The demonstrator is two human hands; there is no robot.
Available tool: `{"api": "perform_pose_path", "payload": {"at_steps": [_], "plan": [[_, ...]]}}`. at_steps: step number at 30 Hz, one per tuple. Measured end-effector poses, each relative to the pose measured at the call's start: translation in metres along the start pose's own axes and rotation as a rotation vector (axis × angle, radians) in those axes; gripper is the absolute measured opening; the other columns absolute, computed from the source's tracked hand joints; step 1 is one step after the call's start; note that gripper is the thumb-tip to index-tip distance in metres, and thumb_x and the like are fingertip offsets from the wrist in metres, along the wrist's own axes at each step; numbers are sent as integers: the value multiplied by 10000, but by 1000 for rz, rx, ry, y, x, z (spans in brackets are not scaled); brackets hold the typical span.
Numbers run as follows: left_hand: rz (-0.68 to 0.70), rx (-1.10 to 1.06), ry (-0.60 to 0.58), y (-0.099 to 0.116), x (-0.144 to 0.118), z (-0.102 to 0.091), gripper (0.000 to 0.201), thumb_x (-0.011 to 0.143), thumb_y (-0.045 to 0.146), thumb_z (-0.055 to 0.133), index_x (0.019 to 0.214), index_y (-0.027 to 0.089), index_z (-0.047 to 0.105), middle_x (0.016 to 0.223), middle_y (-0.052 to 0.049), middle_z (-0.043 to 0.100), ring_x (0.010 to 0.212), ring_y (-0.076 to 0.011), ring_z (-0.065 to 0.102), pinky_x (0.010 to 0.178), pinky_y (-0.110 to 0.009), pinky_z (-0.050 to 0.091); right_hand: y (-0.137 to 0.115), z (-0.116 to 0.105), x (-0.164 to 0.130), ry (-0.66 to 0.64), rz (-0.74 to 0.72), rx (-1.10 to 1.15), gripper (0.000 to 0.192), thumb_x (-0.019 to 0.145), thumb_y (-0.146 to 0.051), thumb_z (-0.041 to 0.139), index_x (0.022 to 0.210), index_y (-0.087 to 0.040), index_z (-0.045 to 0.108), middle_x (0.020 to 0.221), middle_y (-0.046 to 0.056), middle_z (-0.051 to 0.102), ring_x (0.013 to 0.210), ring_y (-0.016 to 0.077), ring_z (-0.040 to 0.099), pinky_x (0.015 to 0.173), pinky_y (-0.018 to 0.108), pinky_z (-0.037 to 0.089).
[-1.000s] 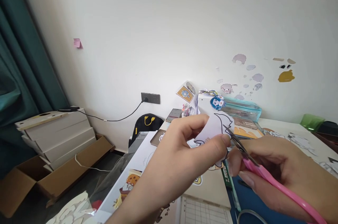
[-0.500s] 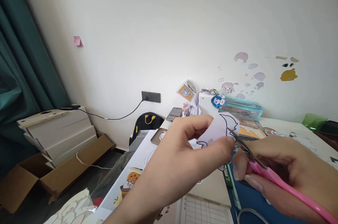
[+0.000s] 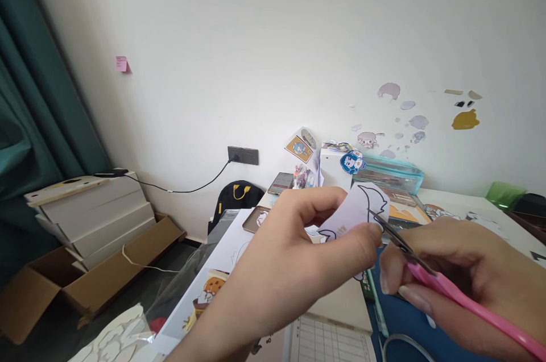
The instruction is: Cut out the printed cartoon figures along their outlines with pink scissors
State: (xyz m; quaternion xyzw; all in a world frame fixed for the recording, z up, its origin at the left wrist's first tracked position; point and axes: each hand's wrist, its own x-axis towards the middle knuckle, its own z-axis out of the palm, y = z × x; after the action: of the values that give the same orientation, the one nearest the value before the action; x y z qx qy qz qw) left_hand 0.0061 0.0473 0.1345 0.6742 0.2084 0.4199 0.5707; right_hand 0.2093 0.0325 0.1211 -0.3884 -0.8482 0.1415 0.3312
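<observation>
A small curved piece of white paper (image 3: pixel 355 209) with black outline drawing is pinched between the thumb and fingers of my left hand (image 3: pixel 298 242). My right hand (image 3: pixel 463 271) grips a pair of scissors (image 3: pixel 443 285) with pink handles and dark metal blades. The blade tips lie against the paper on its right side, by the drawn line and just above my left thumb. Below the hands, a notebook with a grid page (image 3: pixel 322 342) lies on the desk. Part of the paper is hidden behind my left thumb.
White boxes (image 3: pixel 91 211) stand in an open cardboard box (image 3: pixel 115 279) on the floor at left. Behind the hands are a phone (image 3: pixel 280 182), a clear teal pencil case (image 3: pixel 405 174) and a small brown tray (image 3: pixel 253 220). A black backpack (image 3: pixel 230 200) leans near the wall.
Both hands, the paper and the scissors have shifted very slightly to the right in view. The scissors' tips stay at nearly the same place on the paper.
</observation>
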Motion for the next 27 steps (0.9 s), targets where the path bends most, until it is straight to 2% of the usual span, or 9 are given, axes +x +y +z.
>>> {"api": "perform_pose_path", "payload": {"at_steps": [5,18,27], "plan": [[-17,42,38,0,1,0,138,880,223,606,798,179,707,716,27,659,649,-92,515,597,-194,373,-1,-2,2,10,-15,-29,225,698,-163,480,644,-312,640,427,-63,490,343,128,446,305,201,350],[3,86,2,5,4,0,157,875,170,578,745,160,666,659,26,568,618,-91,434,580,-199,343,2,-1,0,-23,-31,-87,229,714,-163,478,650,-314,638,434,-62,465,334,131,432,305,214,338],[-10,136,0,7,2,-1,141,866,172,579,730,164,615,653,35,458,614,-87,371,558,-208,305,1,-5,1,13,-54,-159,242,702,-170,477,634,-305,666,437,-33,482,357,150,432,327,241,329]]}}
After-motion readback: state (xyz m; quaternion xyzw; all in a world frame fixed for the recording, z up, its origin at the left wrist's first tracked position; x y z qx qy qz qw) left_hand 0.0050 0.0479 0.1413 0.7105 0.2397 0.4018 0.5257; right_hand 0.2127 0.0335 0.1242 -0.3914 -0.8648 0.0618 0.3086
